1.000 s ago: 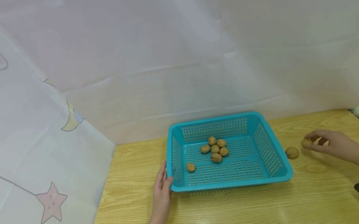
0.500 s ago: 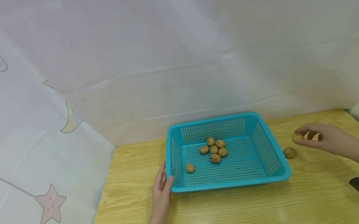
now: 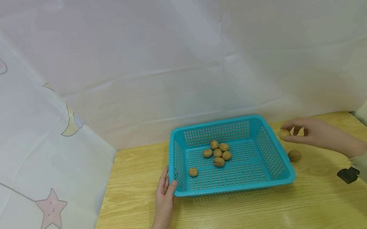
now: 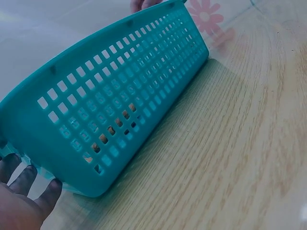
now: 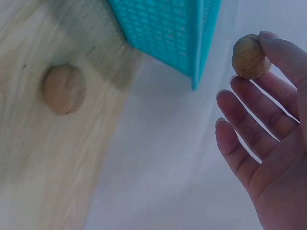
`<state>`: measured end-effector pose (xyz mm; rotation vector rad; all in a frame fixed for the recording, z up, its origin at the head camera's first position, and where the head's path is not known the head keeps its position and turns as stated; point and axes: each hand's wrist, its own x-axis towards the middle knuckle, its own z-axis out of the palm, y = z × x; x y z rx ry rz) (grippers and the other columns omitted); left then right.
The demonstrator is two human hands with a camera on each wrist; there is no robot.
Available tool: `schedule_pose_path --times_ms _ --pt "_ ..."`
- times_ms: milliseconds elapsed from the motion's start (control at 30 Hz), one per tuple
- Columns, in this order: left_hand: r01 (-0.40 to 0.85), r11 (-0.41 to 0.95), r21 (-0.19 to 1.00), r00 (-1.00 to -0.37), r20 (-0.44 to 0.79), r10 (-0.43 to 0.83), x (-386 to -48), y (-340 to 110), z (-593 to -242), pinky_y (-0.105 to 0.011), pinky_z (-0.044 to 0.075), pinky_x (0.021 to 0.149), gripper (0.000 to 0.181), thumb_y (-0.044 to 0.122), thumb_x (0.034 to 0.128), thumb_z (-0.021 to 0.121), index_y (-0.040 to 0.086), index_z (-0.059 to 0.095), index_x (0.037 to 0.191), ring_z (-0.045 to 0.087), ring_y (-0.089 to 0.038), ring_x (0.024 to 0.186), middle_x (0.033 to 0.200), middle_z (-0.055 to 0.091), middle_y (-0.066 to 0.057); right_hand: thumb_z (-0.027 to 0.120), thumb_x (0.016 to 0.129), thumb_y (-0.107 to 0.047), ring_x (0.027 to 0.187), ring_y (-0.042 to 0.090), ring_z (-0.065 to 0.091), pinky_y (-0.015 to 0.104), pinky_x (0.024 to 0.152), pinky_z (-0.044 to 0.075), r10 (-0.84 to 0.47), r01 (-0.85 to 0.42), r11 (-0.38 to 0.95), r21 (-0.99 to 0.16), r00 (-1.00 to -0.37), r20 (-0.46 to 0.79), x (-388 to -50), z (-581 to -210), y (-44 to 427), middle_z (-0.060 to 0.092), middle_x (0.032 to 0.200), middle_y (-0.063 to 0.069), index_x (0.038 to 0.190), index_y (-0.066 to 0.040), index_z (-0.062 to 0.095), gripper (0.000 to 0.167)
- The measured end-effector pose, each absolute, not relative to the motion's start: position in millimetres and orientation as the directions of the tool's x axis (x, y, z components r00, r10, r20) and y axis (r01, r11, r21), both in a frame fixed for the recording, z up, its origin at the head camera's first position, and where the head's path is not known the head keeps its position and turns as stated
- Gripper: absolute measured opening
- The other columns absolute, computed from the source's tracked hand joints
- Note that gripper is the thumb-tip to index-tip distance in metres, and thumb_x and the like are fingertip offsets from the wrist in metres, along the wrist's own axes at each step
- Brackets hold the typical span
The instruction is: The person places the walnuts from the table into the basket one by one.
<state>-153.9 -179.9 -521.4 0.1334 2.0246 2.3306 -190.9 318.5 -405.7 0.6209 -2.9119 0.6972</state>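
In the head view a blue plastic basket (image 3: 236, 188) with perforated walls stands on the table, several walnuts (image 3: 217, 153) inside it. My left hand (image 3: 164, 205) holds its left end, thumb over the rim and fingers along the outer wall. Beside the basket's right wall, my right hand (image 3: 315, 137) pinches a walnut (image 3: 284, 134) between thumb and fingertips, up off the table. The right wrist view shows this walnut (image 5: 251, 56) at the thumb, the other fingers spread. Another walnut (image 3: 294, 155) lies on the table just right of the basket.
The wooden table (image 3: 244, 217) reaches back to a pale cloth backdrop (image 3: 166, 52). Printed cloth (image 3: 3, 169) also hangs along the left side and at the right. Black wrist mounts (image 3: 348, 175) sit at both sleeves.
My right hand has lifted the walnut from the table and carried it left, closer to the basket's right rim. The left hand stays at the basket's left end.
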Motion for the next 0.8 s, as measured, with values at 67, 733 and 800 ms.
schedule_pose_path --times_ms 67,733,800 --pt "0.017 -0.138 0.990 -0.994 0.031 0.100 -153.7 -180.3 -521.6 -0.039 0.046 0.114 0.067 0.018 0.1096 0.053 0.010 0.020 0.167 0.036 -0.037 0.151 0.168 0.032 -0.016 0.075 0.098 -0.029 0.093 0.012 0.062 0.028 0.070 0.052 -0.382 -0.420 0.805 -0.418 -0.907 0.176 -194.2 -401.1 310.6 0.071 0.119 0.002 0.128 -0.011 0.072 0.035" --pt "0.015 -0.141 0.990 -0.994 0.030 0.106 -153.2 -179.9 -521.9 -0.040 0.045 0.114 0.066 0.018 0.1098 0.051 0.010 0.019 0.168 0.034 -0.037 0.152 0.169 0.029 -0.016 0.077 0.096 -0.025 0.088 0.007 0.061 0.028 0.067 0.053 -0.547 -0.557 0.711 -0.429 -0.822 0.160 -236.5 -389.2 235.7 0.072 0.114 -0.001 0.127 -0.011 0.071 0.035" --pt "0.016 -0.140 0.990 -0.994 0.031 0.103 -153.7 -180.2 -522.2 -0.039 0.045 0.114 0.066 0.018 0.1098 0.051 0.011 0.019 0.168 0.035 -0.037 0.152 0.168 0.031 -0.016 0.077 0.096 -0.026 0.087 0.008 0.062 0.029 0.067 0.053 -0.562 -0.574 0.704 -0.418 -0.810 0.165 -241.0 -388.7 227.9 0.072 0.113 0.000 0.126 -0.009 0.072 0.035"
